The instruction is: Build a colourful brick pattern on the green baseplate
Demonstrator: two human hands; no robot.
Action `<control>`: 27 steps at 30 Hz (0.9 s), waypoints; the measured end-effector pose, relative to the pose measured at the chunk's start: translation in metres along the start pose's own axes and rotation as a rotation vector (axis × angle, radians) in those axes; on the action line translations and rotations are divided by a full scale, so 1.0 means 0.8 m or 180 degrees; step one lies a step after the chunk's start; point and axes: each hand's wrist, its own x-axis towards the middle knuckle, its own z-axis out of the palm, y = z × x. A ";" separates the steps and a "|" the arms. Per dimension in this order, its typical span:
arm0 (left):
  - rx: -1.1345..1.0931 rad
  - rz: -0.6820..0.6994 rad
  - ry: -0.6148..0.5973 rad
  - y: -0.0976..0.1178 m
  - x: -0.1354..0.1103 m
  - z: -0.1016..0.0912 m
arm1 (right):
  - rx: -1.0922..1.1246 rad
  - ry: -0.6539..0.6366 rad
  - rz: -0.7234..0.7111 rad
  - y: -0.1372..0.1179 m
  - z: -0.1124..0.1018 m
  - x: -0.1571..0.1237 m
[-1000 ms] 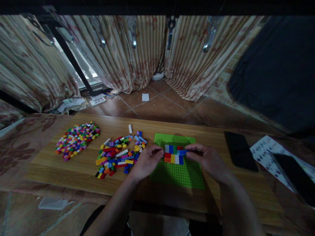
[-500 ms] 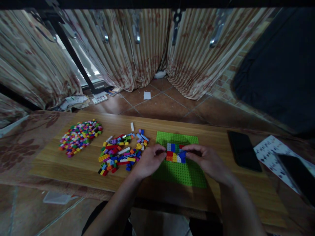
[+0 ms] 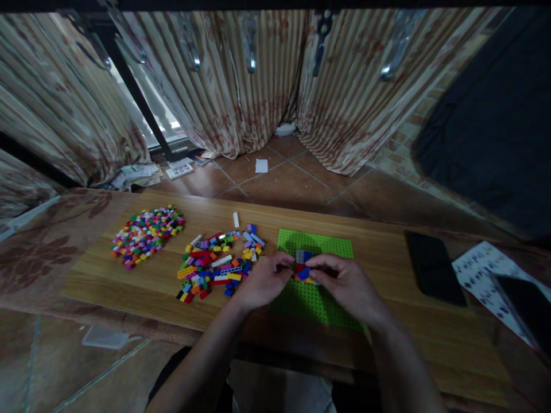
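A green studded baseplate [image 3: 316,307] lies on the wooden board, carrying a small block of joined bricks [image 3: 300,256] in grey, blue, red, orange and yellow. My right hand [image 3: 344,281] comes in from the right and pinches a blue brick [image 3: 304,273] over the top of that block. At the block's left edge is my left hand [image 3: 267,278], its thumb and forefinger drawn close together; whatever sits between them is hidden. My right fingers cover the block's right side.
Mixed larger bricks [image 3: 215,267] lie spread left of the baseplate. Farther left is a heap of small bricks [image 3: 148,232]. One white brick [image 3: 236,219] lies apart near the far edge. A black phone [image 3: 434,267] and a printed sheet [image 3: 482,269] are at the right.
My right hand has shifted left across the brick block, bringing the blue brick from its right end towards its left part. My left hand stays by the left edge. The view has shifted slightly.
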 end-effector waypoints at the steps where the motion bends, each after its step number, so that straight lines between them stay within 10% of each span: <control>1: -0.0019 -0.0016 -0.0036 0.000 0.000 -0.001 | -0.0045 0.0033 0.0010 0.000 0.001 0.000; 27: 0.0573 -0.0112 -0.0093 0.014 -0.012 0.004 | -0.0915 -0.0222 0.0002 0.009 0.004 -0.006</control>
